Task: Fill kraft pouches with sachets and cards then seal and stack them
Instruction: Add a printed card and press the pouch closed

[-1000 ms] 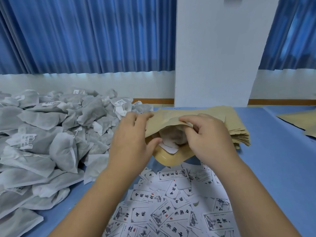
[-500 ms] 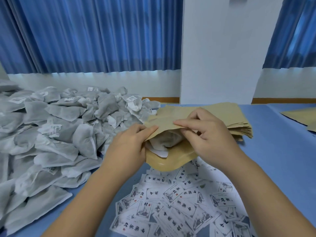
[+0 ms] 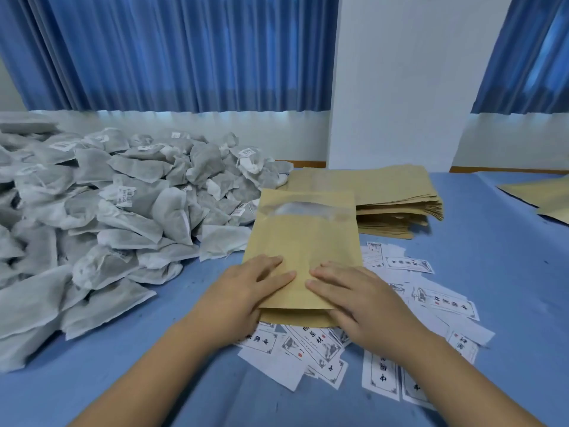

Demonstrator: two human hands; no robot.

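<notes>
**Left of frame.** A heap of grey sachets [image 3: 117, 211] covers the blue tabletop [image 3: 492, 257] from the left edge almost to the centre. Several carry small white labels.

**Lower centre, left.** Your left hand [image 3: 246, 291] lies flat on the near left corner of the pouch [image 3: 304, 241]. Its fingers are straight, close together and point right, pressing on the paper and gripping nothing.

**Centre.** The pouch lies flat on the tabletop, long side running away from you. Its far left corner overlaps the edge of the sachet heap. A clear window near its far end shows something pale inside. At the near edge a second kraft layer shows below the top one.

**Lower centre, right.** Your right hand [image 3: 354, 300] mirrors the left. It is spread flat on the near right corner with straight fingers pointing left, the fingertips close to those of the left hand but not touching them.

**Right of centre.** White printed cards [image 3: 440, 298] lie scattered and overlapping, some under the pouch's near edge and under your wrists. Behind them, just beyond the pouch, sits a stack [image 3: 397, 195] of flat kraft pouches.

**Right edge.** More kraft pouches [image 3: 542, 192] lie well apart from the stack, cut off by the frame.
</notes>
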